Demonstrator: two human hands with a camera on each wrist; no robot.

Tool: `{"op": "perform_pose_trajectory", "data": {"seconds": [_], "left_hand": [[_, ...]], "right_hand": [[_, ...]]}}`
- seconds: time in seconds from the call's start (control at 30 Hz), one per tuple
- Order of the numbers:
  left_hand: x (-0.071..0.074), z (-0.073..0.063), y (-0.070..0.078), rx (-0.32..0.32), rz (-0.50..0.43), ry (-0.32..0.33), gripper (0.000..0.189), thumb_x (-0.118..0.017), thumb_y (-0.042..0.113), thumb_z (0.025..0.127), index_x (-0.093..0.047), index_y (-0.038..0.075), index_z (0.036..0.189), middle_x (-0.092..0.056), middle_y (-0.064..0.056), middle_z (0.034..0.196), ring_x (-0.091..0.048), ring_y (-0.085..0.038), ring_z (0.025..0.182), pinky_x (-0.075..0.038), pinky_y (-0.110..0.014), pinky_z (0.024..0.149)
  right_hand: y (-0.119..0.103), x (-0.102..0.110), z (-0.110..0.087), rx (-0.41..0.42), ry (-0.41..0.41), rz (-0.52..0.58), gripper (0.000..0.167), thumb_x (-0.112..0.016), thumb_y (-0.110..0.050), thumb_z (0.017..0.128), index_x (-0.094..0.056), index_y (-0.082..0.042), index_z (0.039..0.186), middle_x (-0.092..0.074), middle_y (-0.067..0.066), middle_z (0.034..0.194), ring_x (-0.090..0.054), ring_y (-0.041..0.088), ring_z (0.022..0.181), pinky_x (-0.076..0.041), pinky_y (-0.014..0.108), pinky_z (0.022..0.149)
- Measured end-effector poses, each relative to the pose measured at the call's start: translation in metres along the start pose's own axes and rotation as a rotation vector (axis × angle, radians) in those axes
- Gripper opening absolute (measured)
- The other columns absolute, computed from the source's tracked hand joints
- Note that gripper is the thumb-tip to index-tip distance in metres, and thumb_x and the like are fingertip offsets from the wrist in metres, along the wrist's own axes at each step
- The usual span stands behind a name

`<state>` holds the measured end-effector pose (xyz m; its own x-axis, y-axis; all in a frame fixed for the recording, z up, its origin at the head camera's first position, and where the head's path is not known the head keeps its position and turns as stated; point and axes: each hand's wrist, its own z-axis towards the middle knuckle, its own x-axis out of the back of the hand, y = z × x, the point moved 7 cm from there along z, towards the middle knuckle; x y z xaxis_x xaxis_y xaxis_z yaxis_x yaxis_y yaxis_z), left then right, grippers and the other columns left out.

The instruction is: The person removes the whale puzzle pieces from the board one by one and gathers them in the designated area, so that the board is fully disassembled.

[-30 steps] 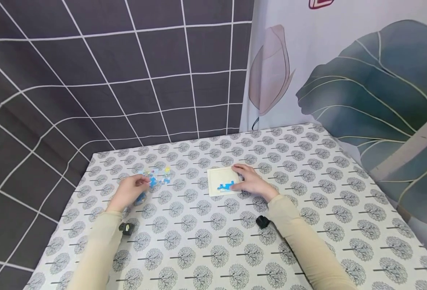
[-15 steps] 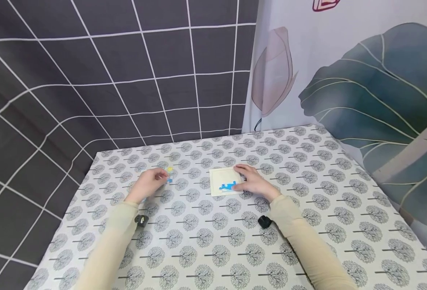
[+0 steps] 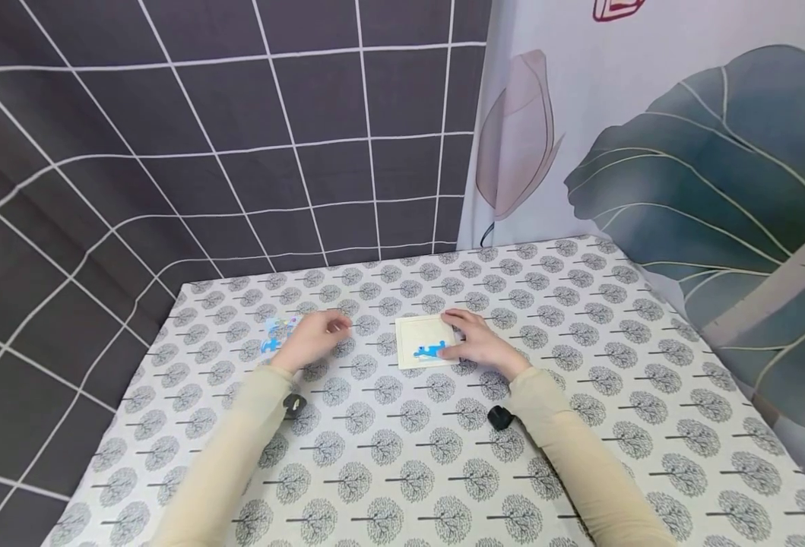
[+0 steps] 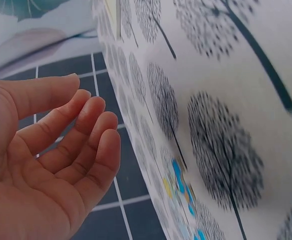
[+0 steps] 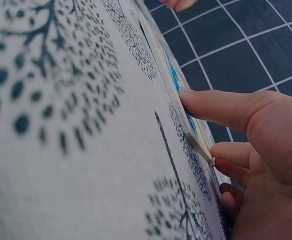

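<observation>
My left hand [image 3: 313, 336] hovers over the table between the loose jigsaw pieces and the puzzle tray. In the left wrist view its fingers [image 4: 85, 145] bend loosely and nothing shows between them and the thumb. Blue, yellow and pale jigsaw pieces [image 3: 272, 343] lie to its left, partly hidden by the hand. My right hand [image 3: 480, 346] grips the right side of the cream puzzle tray [image 3: 409, 332], thumb on top and fingers at the edge. A blue jigsaw piece [image 3: 429, 350] lies along the tray's near side, beside the thumb; its right end is covered.
The table bears a white cloth [image 3: 388, 471] printed with grey trees. Behind it hangs a dark curtain [image 3: 327, 175] with a white grid, and at the right a pale curtain [image 3: 580, 197] with leaf prints. Black wrist devices [image 3: 500, 417] sit under both wrists.
My left hand has moved right, away from the left-hand pieces and toward the tray, uncovering some of them. My right hand and the tray stay in place; the head view shifts slightly.
</observation>
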<state>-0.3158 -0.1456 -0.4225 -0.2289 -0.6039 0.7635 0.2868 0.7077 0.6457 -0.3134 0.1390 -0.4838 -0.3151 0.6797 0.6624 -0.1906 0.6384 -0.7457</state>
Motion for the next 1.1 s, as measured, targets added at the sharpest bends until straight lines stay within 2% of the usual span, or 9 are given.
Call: {"op": "perform_pose_trajectory", "data": {"seconds": [0.2,0.33,0.63,0.87,1.1], "left_hand": [[-0.013,0.007,0.017,-0.051,0.002,-0.037,0.022,-0.066,0.01,0.095,-0.07,-0.002,0.114,-0.07,-0.008,0.097,-0.064,-0.021,0.087,-0.055,-0.036,0.078],[-0.023,0.011,0.025,-0.072,0.011,-0.068,0.023,-0.066,0.01,0.095,-0.07,-0.002,0.113,-0.07,-0.008,0.098,-0.064,-0.021,0.089,-0.054,-0.037,0.08],[-0.046,0.025,0.036,-0.137,0.084,-0.105,0.022,-0.07,0.011,0.092,-0.071,0.002,0.112,-0.071,-0.006,0.103,-0.064,-0.018,0.09,-0.054,-0.034,0.083],[-0.063,0.031,0.054,-0.16,0.077,-0.142,0.023,-0.07,0.012,0.092,-0.071,0.002,0.113,-0.071,-0.008,0.104,-0.064,-0.018,0.09,-0.054,-0.034,0.085],[-0.082,0.032,0.063,-0.183,0.084,-0.19,0.026,-0.071,0.013,0.092,-0.07,0.002,0.116,-0.07,-0.008,0.106,-0.065,-0.021,0.096,-0.053,-0.037,0.091]], "right_hand": [[-0.003,0.001,0.0,-0.002,-0.006,-0.005,0.087,-0.08,-0.025,0.082,-0.036,-0.002,0.154,-0.024,0.014,0.163,-0.017,0.039,0.149,-0.012,0.065,0.117],[-0.003,0.001,0.001,-0.013,-0.008,-0.003,0.088,-0.08,-0.026,0.082,-0.036,-0.002,0.154,-0.024,0.013,0.164,-0.016,0.039,0.149,-0.011,0.065,0.117],[-0.002,0.0,0.002,-0.018,-0.007,0.007,0.088,-0.081,-0.026,0.082,-0.036,-0.003,0.154,-0.023,0.011,0.164,-0.015,0.038,0.149,-0.01,0.066,0.117],[0.001,0.0,0.003,-0.024,-0.008,-0.002,0.088,-0.081,-0.027,0.082,-0.036,-0.004,0.154,-0.024,0.011,0.164,-0.015,0.039,0.149,-0.011,0.067,0.117],[0.003,-0.001,0.002,-0.037,-0.018,-0.012,0.087,-0.08,-0.028,0.083,-0.036,-0.005,0.155,-0.024,0.01,0.164,-0.016,0.038,0.149,-0.012,0.067,0.117]]}}
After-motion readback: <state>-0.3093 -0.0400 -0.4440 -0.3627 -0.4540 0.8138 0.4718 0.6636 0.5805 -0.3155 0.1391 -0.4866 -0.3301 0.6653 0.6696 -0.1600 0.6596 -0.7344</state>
